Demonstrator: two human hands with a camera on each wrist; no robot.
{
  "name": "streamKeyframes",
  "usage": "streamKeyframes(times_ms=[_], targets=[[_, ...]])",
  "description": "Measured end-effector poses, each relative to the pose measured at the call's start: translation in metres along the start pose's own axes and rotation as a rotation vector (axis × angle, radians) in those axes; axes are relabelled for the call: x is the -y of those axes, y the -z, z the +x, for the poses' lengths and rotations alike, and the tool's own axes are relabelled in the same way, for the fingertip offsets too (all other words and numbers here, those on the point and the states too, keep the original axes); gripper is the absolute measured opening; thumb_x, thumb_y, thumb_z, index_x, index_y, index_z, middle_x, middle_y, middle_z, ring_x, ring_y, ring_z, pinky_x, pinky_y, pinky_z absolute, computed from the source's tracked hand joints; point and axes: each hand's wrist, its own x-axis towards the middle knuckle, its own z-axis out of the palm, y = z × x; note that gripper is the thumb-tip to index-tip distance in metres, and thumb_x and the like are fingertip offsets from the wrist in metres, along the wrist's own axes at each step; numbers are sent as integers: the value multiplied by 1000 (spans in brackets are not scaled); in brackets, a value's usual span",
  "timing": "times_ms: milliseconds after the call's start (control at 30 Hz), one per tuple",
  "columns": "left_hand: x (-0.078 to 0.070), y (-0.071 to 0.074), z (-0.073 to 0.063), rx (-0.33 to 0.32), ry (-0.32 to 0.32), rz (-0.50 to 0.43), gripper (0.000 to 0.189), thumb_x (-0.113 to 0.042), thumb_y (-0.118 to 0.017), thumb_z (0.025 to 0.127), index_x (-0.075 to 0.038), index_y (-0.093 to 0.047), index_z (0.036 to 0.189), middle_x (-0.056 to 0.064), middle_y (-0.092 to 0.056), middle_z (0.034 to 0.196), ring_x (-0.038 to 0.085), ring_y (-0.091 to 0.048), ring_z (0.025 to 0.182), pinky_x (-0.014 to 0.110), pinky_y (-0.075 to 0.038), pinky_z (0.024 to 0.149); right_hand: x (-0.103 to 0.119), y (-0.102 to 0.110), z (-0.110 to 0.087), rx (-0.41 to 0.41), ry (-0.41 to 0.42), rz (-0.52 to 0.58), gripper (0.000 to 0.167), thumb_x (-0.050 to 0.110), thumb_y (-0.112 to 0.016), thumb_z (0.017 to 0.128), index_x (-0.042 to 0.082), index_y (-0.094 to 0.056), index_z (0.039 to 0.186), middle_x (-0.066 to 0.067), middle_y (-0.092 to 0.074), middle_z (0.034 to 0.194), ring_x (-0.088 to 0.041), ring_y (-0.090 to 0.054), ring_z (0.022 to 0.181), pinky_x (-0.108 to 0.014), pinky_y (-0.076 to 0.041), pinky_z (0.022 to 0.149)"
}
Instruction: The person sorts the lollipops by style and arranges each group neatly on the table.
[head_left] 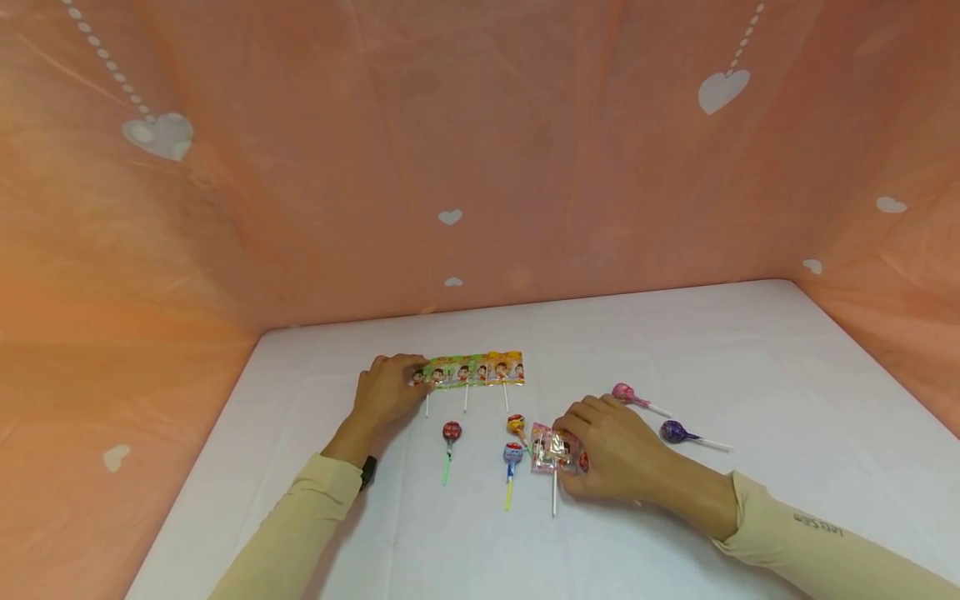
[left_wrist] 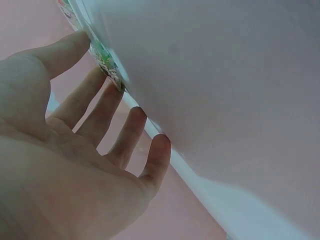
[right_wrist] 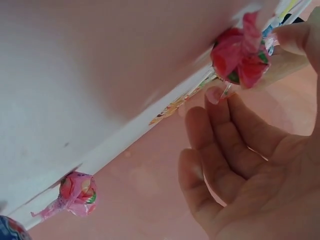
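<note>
At the far middle of the table, a row of flat lollipops in green and yellow wrappers (head_left: 465, 371) lies side by side, sticks toward me. My left hand (head_left: 392, 387) pinches the leftmost flat lollipop (left_wrist: 105, 60) by its wrapper, thumb on the near edge and fingers on the far edge. Closer to me, my right hand (head_left: 611, 446) holds a flat lollipop in a pink wrapper (head_left: 546, 448) between thumb and fingers, its white stick pointing toward me. Partly under that hand lies a round pink-and-red lollipop (right_wrist: 240, 57).
Round lollipops lie between the hands: a red one (head_left: 452, 432), a yellow one (head_left: 516, 424) and a blue one (head_left: 512, 452). Right of my right hand are a pink one (head_left: 623, 392) and a purple one (head_left: 672, 431). An orange curtain with hearts (head_left: 495, 167) surrounds the white table (head_left: 315, 358).
</note>
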Motion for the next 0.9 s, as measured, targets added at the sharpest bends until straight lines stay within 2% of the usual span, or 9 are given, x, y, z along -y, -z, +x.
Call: streamKeyframes(times_ms=[467, 900], targets=[[2, -1, 0, -3, -4, -13, 45, -30, -72, 88, -11, -67, 128, 14, -63, 135, 37, -53, 122, 55, -38, 95, -3, 0, 2, -23, 35, -30, 50, 53, -73, 71, 17, -70, 106, 4, -68, 99, -16, -61, 96, -36, -49, 89], [0, 0, 1, -1, 5, -6, 46, -31, -72, 88, -12, -67, 129, 13, -64, 135, 35, -53, 122, 54, -38, 95, -2, 0, 3, -15, 13, -19, 54, 50, -73, 70, 14, -69, 110, 1, -66, 104, -19, -61, 98, -40, -50, 94]])
